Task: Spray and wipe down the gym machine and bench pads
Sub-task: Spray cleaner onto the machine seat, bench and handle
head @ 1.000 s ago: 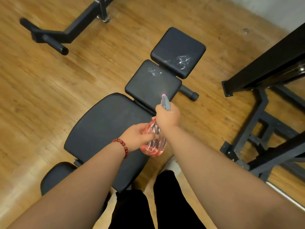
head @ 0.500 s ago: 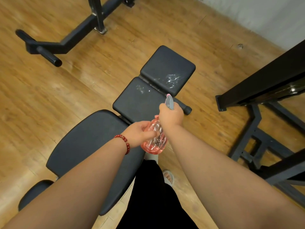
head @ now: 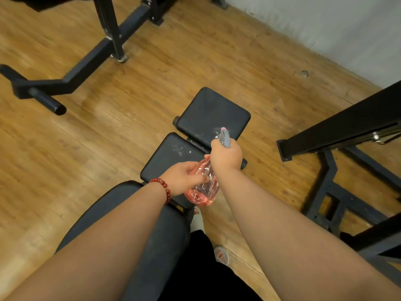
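Head view looks down on our two hands, which meet on a pink spray bottle (head: 202, 187) above the bench. Our right hand (head: 226, 156) is curled round its neck, with the grey nozzle (head: 224, 137) sticking out beyond the knuckles. Whether a finger is on the trigger we cannot tell. Our left hand (head: 181, 178), the one with the bead bracelet (head: 162, 188), cups the clear body from the side. One finger lies across it and the rest are hidden behind.

The three black pads run in a line from near left to far right. The nozzle points along that line, away from us, at the far pad (head: 208, 109) just ahead of it. White droplets show on that pad's near edge and on the middle pad (head: 167, 158), which lies under the bottle. The long near pad (head: 121, 205) sits behind the nozzle, beneath our left forearm, and we see no droplets on it.

We judge that the bottle must swing back toward us and to the left to reach that pad. Our left hand is nearer to it. No cloth is in sight.
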